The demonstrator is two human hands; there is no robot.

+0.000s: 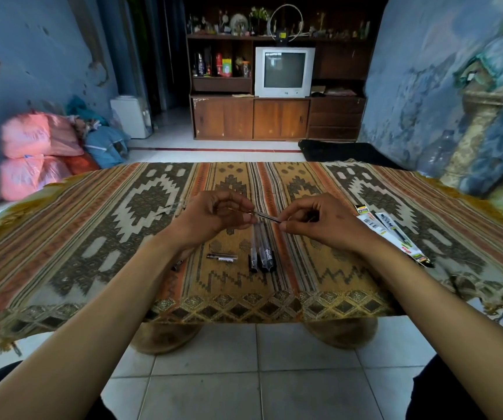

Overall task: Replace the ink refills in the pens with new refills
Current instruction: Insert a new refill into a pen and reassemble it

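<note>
Fingers (248, 219) of both hands pinch thin refill (268, 217); packet (374, 227) lettering unreadable.

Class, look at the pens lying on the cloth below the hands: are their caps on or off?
On. The pens lie side by side with dark caps fitted over their near ends.

Two hands are up over the surface (426, 213), which has a striped cloth (92, 237) on it. The left hand (214, 218) and the right hand (320, 221) each pinch one end of a thin refill (267, 216). The refill is tilted, with its left end higher. Below the hands, three pens (262, 253) lie side by side on the cloth. A small pen part (222, 257) lies just left of them. Two packs (391, 234) lie far to the right.
</note>
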